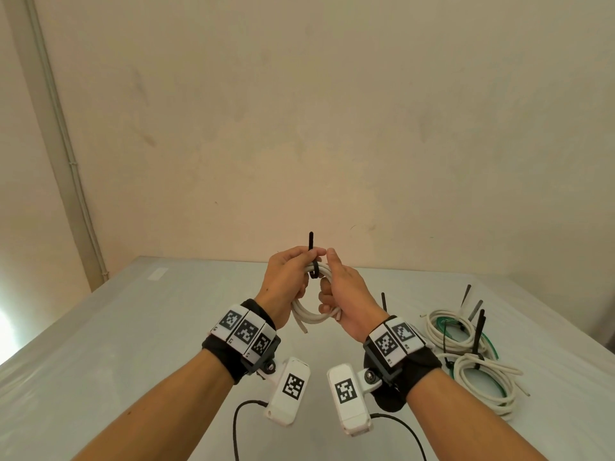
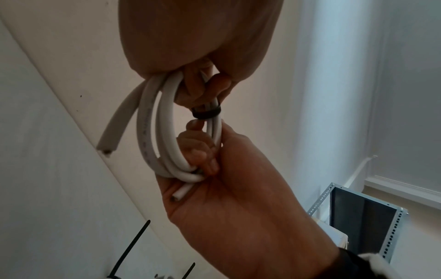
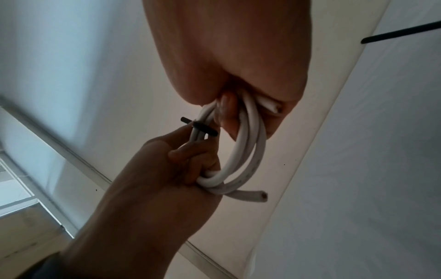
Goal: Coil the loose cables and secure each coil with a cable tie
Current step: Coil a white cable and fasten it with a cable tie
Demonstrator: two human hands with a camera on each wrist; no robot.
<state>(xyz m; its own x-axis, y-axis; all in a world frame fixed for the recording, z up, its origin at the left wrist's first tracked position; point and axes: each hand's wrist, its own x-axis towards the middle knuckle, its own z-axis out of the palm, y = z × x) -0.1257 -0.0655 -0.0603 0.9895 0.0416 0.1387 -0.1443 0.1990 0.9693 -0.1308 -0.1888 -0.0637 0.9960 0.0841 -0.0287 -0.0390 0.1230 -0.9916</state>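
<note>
Both hands hold a small coil of white cable up above the grey table. A black cable tie loops round the top of the coil, its tail pointing straight up. My left hand pinches the tie at the loop between thumb and forefinger, with its lower fingers curled round the coil. My right hand grips the coil's right side, thumb raised beside the tie. The left wrist view shows the tie band snug round the strands. One cut cable end sticks out loose in the right wrist view.
Two tied white coils, one with a green wire, lie on the table at the right with black tie tails standing up. Another black tie stands behind my right wrist. A metal rack stands off the table's side.
</note>
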